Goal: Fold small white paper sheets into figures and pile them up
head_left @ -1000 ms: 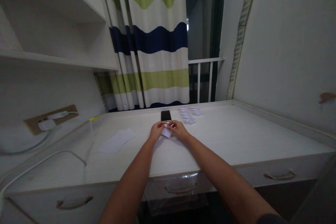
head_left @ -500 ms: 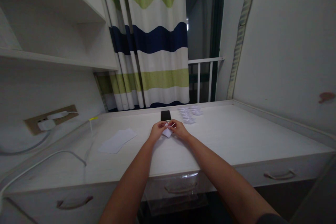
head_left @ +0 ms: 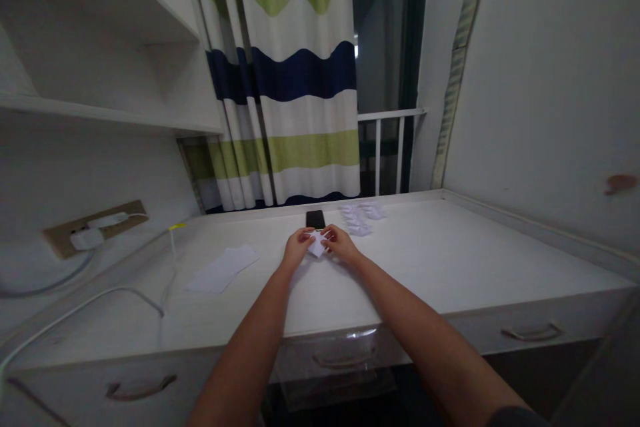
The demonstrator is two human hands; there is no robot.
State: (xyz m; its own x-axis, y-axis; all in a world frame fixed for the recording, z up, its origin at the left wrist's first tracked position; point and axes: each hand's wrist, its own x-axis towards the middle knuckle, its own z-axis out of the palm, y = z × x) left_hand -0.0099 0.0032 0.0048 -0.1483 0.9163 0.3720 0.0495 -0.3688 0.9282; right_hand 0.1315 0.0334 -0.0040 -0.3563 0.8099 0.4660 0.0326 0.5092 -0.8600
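A small piece of folded white paper [head_left: 317,245] is held between my two hands over the middle of the desk, one corner pointing toward me. My left hand [head_left: 298,245] pinches its left side, and my right hand [head_left: 339,243] pinches the right side. Just beyond my fingers lies a black phone [head_left: 315,219]. To the right of the phone, several folded white paper pieces [head_left: 356,220] stand in rows. Off to the left, flat white paper sheets [head_left: 223,269] overlap in a loose fan.
The white desk [head_left: 430,260] has a raised rim at the back and right. A white cable [head_left: 120,289] runs over its left side, near a wall socket with a plugged-in charger [head_left: 87,238]. A shelf [head_left: 115,113] overhangs the left; a striped curtain [head_left: 310,113] hangs behind.
My hands have drawn slightly apart on the folded paper, so more of its upper part shows between them. Other things stay where they were.
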